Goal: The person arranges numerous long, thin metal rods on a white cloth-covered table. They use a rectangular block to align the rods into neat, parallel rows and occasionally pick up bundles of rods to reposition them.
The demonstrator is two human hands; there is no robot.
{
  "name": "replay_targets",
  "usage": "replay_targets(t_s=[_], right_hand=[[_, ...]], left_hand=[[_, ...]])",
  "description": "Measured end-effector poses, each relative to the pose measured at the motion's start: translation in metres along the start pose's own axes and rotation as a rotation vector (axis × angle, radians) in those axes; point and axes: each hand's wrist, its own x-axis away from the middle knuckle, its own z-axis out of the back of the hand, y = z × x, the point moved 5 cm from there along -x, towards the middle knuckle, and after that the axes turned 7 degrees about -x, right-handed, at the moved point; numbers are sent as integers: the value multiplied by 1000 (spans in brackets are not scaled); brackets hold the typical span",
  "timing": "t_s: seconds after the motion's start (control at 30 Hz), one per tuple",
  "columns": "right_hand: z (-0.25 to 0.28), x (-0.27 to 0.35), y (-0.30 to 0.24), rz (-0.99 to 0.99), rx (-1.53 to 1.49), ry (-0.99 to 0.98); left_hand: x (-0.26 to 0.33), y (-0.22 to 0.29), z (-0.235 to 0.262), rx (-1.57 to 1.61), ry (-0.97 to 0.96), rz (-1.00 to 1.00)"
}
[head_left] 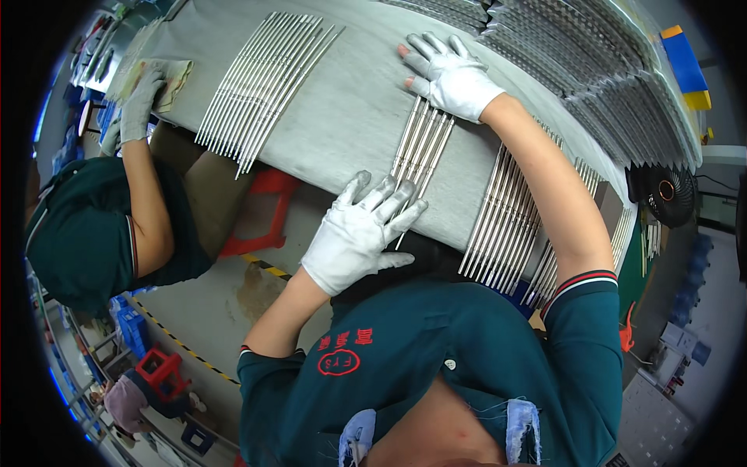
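Grey table [342, 117]: hands flat on metal rods [422, 148].

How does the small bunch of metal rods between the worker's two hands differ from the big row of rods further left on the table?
The small bunch holds only a few rods; the big row holds many more. The small bunch lies pressed between the left hand and the right hand, both in white gloves; no hand touches the big row. The small bunch is packed tight, while the big row fans out a little. Both are thin, shiny metal rods lying flat on the grey table.
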Motion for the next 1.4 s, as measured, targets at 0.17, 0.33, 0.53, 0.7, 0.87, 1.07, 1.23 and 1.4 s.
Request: replay_targets(t_s=[0.17,0.33,0.53,0.7,0.87,1.07,1.23,1.4], right_hand=[[10,26,11,27,63,-16],[19,48,16,-1,57,-54],[16,39,12,-18,59,-20],[20,21,-1,50,-44,156],[45,62,23,3,-103,156],[54,124,56,-170,-98,54],[58,139,56,-245,-100,29],[53,133,50,-196,0,0]], left_hand=[[-9,16,-7,69,0,-87],[-18,33,-11,127,-16,-175],[-14,25,-10,93,-1,-138],[1,5,1,5,-26,14],[15,-14,8,-64,-14,100],[-27,36,9,-1,-81,-119],[-65,92,-17,77,-72,-410],[-73,101,-22,73,-96,-433]])
